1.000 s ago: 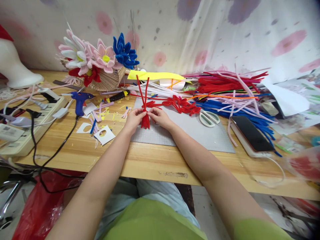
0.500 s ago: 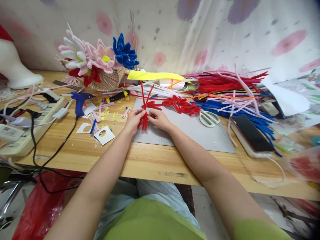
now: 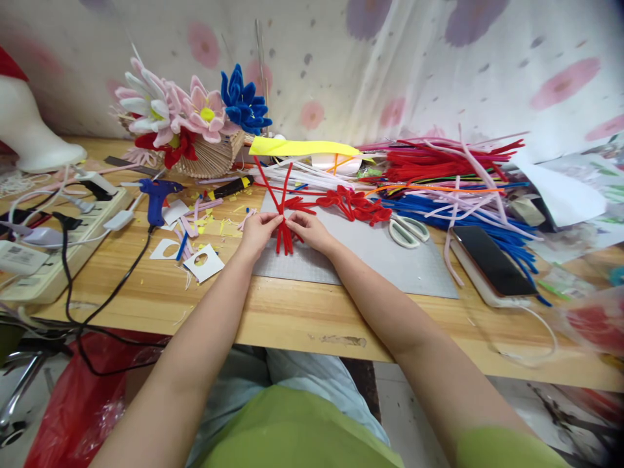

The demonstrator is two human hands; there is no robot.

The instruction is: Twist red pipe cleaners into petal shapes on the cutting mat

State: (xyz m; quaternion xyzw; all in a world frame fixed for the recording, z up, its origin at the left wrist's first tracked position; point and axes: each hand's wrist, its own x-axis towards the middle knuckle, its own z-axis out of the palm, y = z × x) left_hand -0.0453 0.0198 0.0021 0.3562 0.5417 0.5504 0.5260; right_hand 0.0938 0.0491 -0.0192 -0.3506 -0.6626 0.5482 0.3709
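Observation:
Between my two hands a bundle of red pipe cleaners (image 3: 286, 239) stands over the left part of the grey mat (image 3: 414, 270), its strands spreading above and below the fingertips. My left hand (image 3: 260, 233) pinches it from the left. From the right, my right hand (image 3: 309, 231) closes its thumb and fingers on the same bundle. Behind the hands, bent red pipe-cleaner shapes (image 3: 353, 205) lie on the mat. Scissors with pale handles (image 3: 408, 231) rest to their right.
A blue glue gun (image 3: 158, 198), paper scraps (image 3: 203, 263) and a power strip (image 3: 68, 250) are on the left. Fluffy flowers (image 3: 207, 114) stand behind. Blue pipe cleaners (image 3: 468, 224) and a phone (image 3: 492, 260) lie on the right.
The red bundle has turned in my fingers, its upper strands now leaning further left and its lower ones spread differently. My right fingers have moved left onto the bundle.

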